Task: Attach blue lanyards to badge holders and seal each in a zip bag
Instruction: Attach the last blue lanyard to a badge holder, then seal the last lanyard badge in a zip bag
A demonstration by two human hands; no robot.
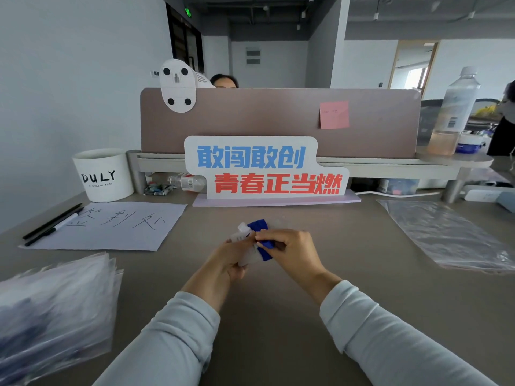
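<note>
Two forearms enter from 6 o'clock, each in a long, pale grey-blue knit sleeve. The left sleeve [172, 338] and right sleeve [390, 335] end at the wrists in soft creases. The left hand [225, 260] and right hand [289, 250] are bare, without rings or watch.

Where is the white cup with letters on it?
The white cup stands at the desk's far left, just behind the sheet of paper and left of the colourful sign.

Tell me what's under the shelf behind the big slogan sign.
Under the shelf, left of the sign, a clear bottle lies on its side beside a small crumpled packet. The sign hides the middle; on the right, blurry containers.
</note>
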